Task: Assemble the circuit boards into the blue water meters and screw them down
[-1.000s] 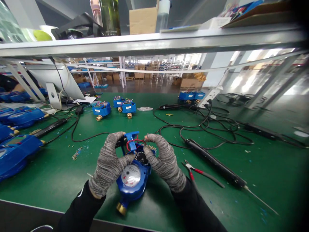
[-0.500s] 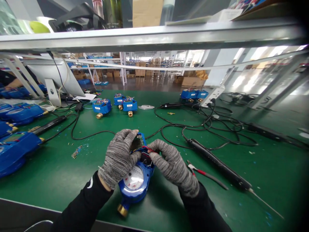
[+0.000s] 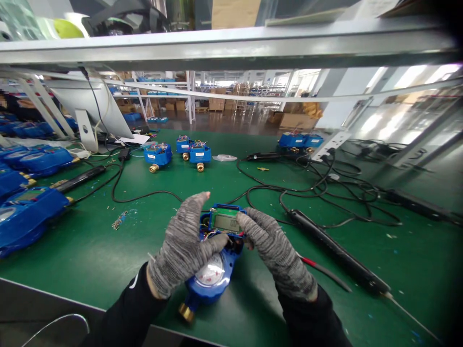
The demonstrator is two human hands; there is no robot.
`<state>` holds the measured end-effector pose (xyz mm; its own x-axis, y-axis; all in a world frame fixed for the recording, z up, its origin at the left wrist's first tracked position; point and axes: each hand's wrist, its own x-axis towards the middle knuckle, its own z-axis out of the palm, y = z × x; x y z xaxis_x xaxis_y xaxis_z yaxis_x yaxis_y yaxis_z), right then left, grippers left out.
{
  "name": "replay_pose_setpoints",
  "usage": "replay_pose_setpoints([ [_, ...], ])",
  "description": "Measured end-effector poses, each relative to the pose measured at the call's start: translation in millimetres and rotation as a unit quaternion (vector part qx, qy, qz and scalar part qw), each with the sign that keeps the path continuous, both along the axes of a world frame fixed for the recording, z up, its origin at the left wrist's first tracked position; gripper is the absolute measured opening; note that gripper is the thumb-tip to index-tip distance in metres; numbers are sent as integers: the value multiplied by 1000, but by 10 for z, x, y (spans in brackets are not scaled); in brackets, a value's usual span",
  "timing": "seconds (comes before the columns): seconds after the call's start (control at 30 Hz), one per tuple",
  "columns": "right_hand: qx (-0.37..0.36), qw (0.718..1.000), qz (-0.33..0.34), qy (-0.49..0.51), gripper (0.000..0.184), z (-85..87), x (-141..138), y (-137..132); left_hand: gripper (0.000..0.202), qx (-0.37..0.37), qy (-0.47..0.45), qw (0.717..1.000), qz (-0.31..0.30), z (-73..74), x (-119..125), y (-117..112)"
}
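A blue water meter (image 3: 213,277) with a round white dial and a brass end fitting lies on the green bench in front of me. A small green LCD module (image 3: 224,221) in a blue frame sits on its upper part. My left hand (image 3: 184,246), in a grey knit glove, grips the meter's left side, its thumb across the wiring under the screen and its forefinger raised. My right hand (image 3: 271,246), gloved too, pinches the right edge of the LCD module.
Black electric screwdrivers (image 3: 336,253) and tangled cables (image 3: 318,188) lie at right, red-handled pliers (image 3: 321,270) behind my right hand. More blue meters stand at the back (image 3: 191,152) and along the left edge (image 3: 25,212). A monitor (image 3: 87,108) stands back left; a metal shelf (image 3: 231,46) runs overhead.
The blue LCD module, held up on its red wires a second ago, has been turned over and set screen-up on the meter. Both hands shifted slightly right.
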<state>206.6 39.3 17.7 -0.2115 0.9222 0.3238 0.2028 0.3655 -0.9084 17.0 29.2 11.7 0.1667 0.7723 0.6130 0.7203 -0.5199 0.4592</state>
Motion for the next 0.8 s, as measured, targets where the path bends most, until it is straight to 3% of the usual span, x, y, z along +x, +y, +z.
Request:
replay_pose_setpoints([
  [0.07,-12,1000,5,24,18,10,-7,-18,48,-51,-77,995,39,-47,-65,-53],
  [0.13,-16,999,18,32,19,12,-28,-28,28,-97,-123,987,31,-92,-110,-112],
  [0.2,5,1000,11,12,22,0,-54,-28,20,-128,-146,981,12,-129,-134,-161],
  [0.37,75,989,-111,-59,22,-93,-100,-25,15,-139,-159,977,19,-194,-184,-219],
  [0.53,162,957,-181,-159,20,-121,-85,-34,9,-125,-132,983,-8,-262,-254,-270],
  [0.67,234,944,-150,-180,20,-148,56,43,9,-94,-128,987,-12,-295,-298,-286],
  [0.8,263,936,-120,-202,22,-301,319,169,13,-124,-171,977,-14,-182,-341,-87],
])
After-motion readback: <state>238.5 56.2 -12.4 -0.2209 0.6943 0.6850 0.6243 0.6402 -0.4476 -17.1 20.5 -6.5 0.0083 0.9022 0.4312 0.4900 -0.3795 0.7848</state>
